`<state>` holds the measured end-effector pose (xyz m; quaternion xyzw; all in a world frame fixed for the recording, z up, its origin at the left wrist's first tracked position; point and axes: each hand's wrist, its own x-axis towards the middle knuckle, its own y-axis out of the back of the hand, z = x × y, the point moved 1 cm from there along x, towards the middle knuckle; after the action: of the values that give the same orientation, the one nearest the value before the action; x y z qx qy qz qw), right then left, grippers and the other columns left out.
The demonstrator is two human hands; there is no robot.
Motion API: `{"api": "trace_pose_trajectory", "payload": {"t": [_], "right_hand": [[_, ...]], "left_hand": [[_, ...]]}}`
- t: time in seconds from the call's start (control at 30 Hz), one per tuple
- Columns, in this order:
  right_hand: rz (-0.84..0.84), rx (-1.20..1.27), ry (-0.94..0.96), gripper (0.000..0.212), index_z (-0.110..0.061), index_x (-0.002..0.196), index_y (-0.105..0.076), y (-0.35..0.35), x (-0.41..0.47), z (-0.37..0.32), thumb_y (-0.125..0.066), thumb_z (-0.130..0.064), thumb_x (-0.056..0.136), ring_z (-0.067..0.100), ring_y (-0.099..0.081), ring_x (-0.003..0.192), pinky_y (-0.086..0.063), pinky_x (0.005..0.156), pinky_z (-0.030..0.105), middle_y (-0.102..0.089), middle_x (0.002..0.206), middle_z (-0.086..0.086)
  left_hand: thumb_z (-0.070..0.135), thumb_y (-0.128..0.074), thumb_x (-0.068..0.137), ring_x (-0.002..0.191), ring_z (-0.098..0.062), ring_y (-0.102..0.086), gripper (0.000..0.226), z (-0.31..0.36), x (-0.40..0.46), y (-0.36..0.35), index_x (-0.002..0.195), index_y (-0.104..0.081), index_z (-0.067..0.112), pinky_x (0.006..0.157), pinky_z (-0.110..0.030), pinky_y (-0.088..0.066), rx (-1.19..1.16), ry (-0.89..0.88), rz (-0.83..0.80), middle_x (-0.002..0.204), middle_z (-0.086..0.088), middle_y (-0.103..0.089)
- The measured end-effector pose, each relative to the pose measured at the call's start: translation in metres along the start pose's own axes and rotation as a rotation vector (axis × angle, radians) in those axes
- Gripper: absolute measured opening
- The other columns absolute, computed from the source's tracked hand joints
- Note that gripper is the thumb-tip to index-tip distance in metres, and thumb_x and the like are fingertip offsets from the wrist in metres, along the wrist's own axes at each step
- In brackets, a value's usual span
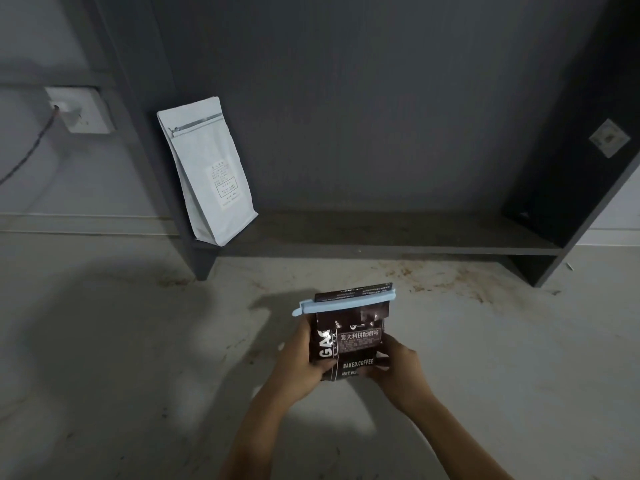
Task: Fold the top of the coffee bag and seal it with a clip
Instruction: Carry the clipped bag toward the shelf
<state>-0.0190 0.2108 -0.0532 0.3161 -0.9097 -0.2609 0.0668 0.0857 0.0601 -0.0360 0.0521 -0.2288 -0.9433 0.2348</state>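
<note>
Each hand, left hand (300, 362) and right hand (398, 370), grips the clipped coffee bag (349, 341) over a stained pale floor (138, 341).

Coffee bag (349, 337) bottom hidden behind hands; white bag (207, 171) label illegible.

Dim room: stained pale floor (138, 341), dark grey shelf unit (381, 237) (wall socket (81, 112) left).

Bare floor (485, 358) around hands (349, 367)
</note>
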Motion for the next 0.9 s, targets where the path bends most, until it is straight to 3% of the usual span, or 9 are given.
{"api": "trace_pose_trajectory", "payload": {"t": [0.1, 0.2, 0.27, 0.37, 0.47, 0.53, 0.63, 0.83, 0.9], "right_hand": [[0.02, -0.011, 0.052, 0.044, -0.01, 0.11, -0.061, -0.001, 0.011, -0.01, -0.072, 0.003, 0.069, 0.003, -0.062, 0.08, -0.043, 0.061, -0.003, -0.066, 0.089, -0.01], [0.063, -0.022, 0.126, 0.04, -0.009, 0.108, -0.061, 0.0, 0.028, -0.032, -0.071, 0.003, 0.071, 0.01, -0.062, 0.082, -0.041, 0.061, -0.004, -0.066, 0.091, -0.007], [0.082, -0.019, 0.18, 0.04, -0.01, 0.108, -0.061, 0.002, 0.045, -0.052, -0.073, 0.001, 0.071, 0.012, -0.062, 0.087, -0.04, 0.063, -0.005, -0.066, 0.093, -0.007], [0.076, -0.017, 0.285, 0.041, -0.011, 0.109, -0.06, 0.007, 0.073, -0.086, -0.074, -0.002, 0.071, 0.01, -0.062, 0.09, -0.042, 0.069, -0.002, -0.065, 0.097, -0.007], [0.11, -0.038, 0.357, 0.044, -0.008, 0.111, -0.061, 0.01, 0.099, -0.115, -0.075, -0.002, 0.07, 0.011, -0.062, 0.095, -0.045, 0.077, 0.014, -0.068, 0.101, 0.0], [0.141, -0.035, 0.4, 0.048, -0.007, 0.114, -0.061, 0.008, 0.119, -0.132, -0.072, 0.006, 0.069, 0.015, -0.064, 0.098, -0.043, 0.075, 0.006, -0.07, 0.103, 0.005], [0.156, 0.006, 0.412, 0.061, -0.009, 0.125, -0.054, -0.002, 0.141, -0.15, -0.059, 0.017, 0.07, 0.012, -0.059, 0.104, -0.036, 0.073, -0.008, -0.068, 0.113, 0.006], [0.125, -0.064, 0.431, 0.073, -0.02, 0.138, -0.037, -0.038, 0.165, -0.16, -0.065, 0.001, 0.074, 0.023, -0.061, 0.11, -0.035, 0.081, 0.005, -0.062, 0.127, 0.011], [0.061, -0.095, 0.457, 0.076, -0.023, 0.141, -0.03, -0.05, 0.166, -0.156, -0.063, -0.001, 0.076, 0.027, -0.044, 0.129, -0.035, 0.097, 0.016, -0.05, 0.139, 0.012]], "left_hand": [[0.002, -0.074, 0.073, 0.107, -0.005, -0.056, 0.067, 0.005, 0.002, 0.007, 0.128, -0.041, 0.023, 0.085, -0.012, -0.043, -0.018, -0.021, 0.096, 0.111, 0.016, -0.058], [-0.005, -0.075, 0.069, 0.094, 0.018, -0.057, 0.066, 0.018, 0.012, 0.022, 0.118, -0.047, 0.028, 0.067, 0.0, -0.046, -0.114, -0.043, 0.208, 0.1, 0.027, -0.055], [-0.006, -0.076, 0.066, 0.089, 0.027, -0.052, 0.068, 0.028, 0.023, 0.037, 0.111, -0.047, 0.036, 0.067, 0.003, -0.043, -0.148, -0.064, 0.291, 0.099, 0.026, -0.055], [0.0, -0.079, 0.065, 0.097, 0.008, -0.058, 0.066, 0.041, 0.04, 0.058, 0.118, -0.052, 0.029, 0.077, -0.006, -0.045, -0.14, -0.116, 0.403, 0.107, 0.011, -0.062], [0.003, -0.079, 0.065, 0.107, -0.012, -0.059, 0.066, 0.051, 0.056, 0.074, 0.123, -0.052, 0.019, 0.09, -0.028, -0.048, -0.179, -0.156, 0.481, 0.117, -0.002, -0.064], [0.002, -0.08, 0.062, 0.106, -0.011, -0.061, 0.066, 0.055, 0.069, 0.088, 0.121, -0.056, 0.02, 0.09, -0.027, -0.049, -0.235, -0.161, 0.531, 0.114, -0.001, -0.066], [-0.001, -0.079, 0.058, 0.087, 0.004, -0.067, 0.058, 0.057, 0.088, 0.105, 0.099, -0.062, 0.037, 0.072, -0.01, -0.051, -0.303, -0.152, 0.59, 0.095, 0.014, -0.07], [0.011, -0.076, 0.058, 0.081, -0.013, -0.072, 0.042, 0.041, 0.119, 0.112, 0.092, -0.067, 0.033, 0.077, -0.038, -0.058, -0.471, -0.05, 0.71, 0.087, 0.006, -0.076], [0.005, -0.077, 0.063, 0.082, -0.014, -0.072, 0.045, 0.034, 0.124, 0.11, 0.102, -0.067, 0.026, 0.076, -0.038, -0.059, -0.469, -0.052, 0.758, 0.091, 0.0, -0.076]]}}
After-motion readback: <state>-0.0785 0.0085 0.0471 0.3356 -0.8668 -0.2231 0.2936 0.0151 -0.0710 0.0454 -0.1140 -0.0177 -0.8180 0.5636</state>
